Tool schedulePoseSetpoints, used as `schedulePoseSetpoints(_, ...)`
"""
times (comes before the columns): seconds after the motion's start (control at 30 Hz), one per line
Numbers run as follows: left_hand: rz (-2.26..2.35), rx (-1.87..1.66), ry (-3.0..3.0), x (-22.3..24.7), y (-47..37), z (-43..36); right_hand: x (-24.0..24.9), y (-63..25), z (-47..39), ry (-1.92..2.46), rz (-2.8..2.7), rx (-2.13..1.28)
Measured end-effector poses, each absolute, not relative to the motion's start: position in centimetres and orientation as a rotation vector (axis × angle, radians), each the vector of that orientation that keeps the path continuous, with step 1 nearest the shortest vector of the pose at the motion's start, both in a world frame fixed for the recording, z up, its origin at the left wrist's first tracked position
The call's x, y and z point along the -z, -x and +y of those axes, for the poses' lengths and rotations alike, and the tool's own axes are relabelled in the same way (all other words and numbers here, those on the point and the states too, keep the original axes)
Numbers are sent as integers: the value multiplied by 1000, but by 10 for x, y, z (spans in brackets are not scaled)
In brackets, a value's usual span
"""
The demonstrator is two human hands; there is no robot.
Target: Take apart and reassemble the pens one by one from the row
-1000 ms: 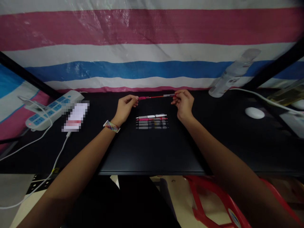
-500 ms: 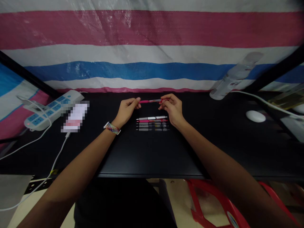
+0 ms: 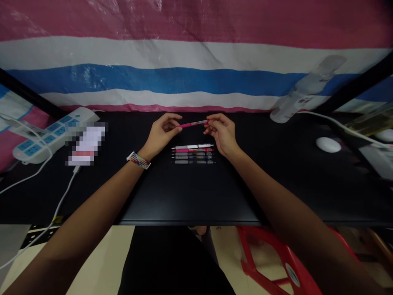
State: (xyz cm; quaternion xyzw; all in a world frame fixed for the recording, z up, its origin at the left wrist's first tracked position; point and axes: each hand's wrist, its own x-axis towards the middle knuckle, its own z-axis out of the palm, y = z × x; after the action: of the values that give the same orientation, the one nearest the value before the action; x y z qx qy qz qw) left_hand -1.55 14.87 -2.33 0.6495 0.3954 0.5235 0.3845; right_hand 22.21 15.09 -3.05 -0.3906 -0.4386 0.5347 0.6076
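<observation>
A red pen [image 3: 193, 123] is held up off the desk, lying nearly level with its right end slightly higher. My right hand [image 3: 223, 133] pinches its right end between thumb and fingers. At the pen's left end is my left hand [image 3: 162, 133], its thumb and index finger spread apart; the thumb is at the pen, and whether it touches I cannot tell. Just below the hands lie several pens side by side: a white one [image 3: 196, 146] at the top, a red one [image 3: 192, 150] under it, then grey-gripped clear ones [image 3: 192, 162].
On the black desk [image 3: 190, 196], a white power strip [image 3: 52, 135] and a blurred-out phone [image 3: 87, 143] on a cable stand left. To the right are a clear bottle [image 3: 302, 96] and a white mouse [image 3: 328, 144]. A red stool [image 3: 267, 250] shows below the desk edge.
My left thumb and index finger have parted from their pinch on the red pen. The pen has tilted, right end up. The whole view has shifted slightly.
</observation>
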Motion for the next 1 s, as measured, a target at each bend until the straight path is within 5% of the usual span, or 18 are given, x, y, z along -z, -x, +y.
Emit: schedulePoseSetpoints(1.0, 1170, -1397, -1687, 22, 18, 147, 32, -224, 157, 901, -1079, -1293)
